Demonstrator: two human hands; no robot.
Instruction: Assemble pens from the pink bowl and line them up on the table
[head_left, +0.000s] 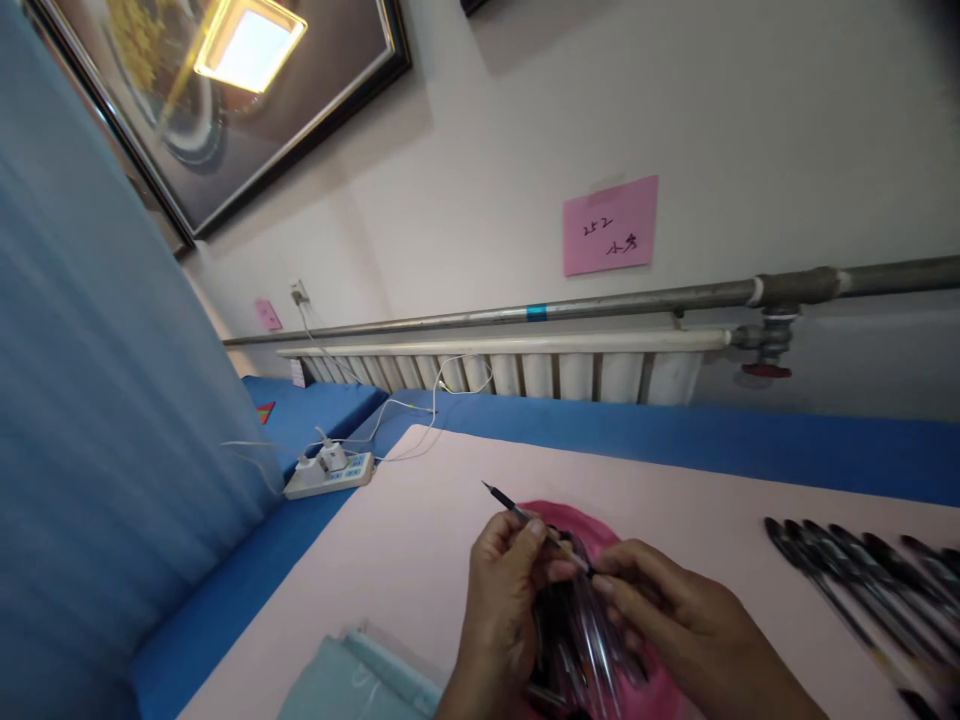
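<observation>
A slim pen (502,498) with a black grip, a pointed tip and a clear barrel is in my hands, its tip up and to the left. My left hand (501,585) closes round its barrel, thumb against the fingers. At its rear end, my right hand (675,610) pinches with thumb and forefinger; a small dark piece shows there. Below both hands sits a round pink basin (577,515) with several clear and dark pens (596,640) lying in it. My hands partly cover the basin and its contents.
Several dark-tipped slender items (847,570) lie fanned at the right on the pale pink sheet (697,500). Folded light-blue cloth or plastic (360,675) is at front left. A power strip (330,475) with white cables rests beyond the sheet. A blue curtain (97,400) hangs left; a radiator (577,375) lines the wall.
</observation>
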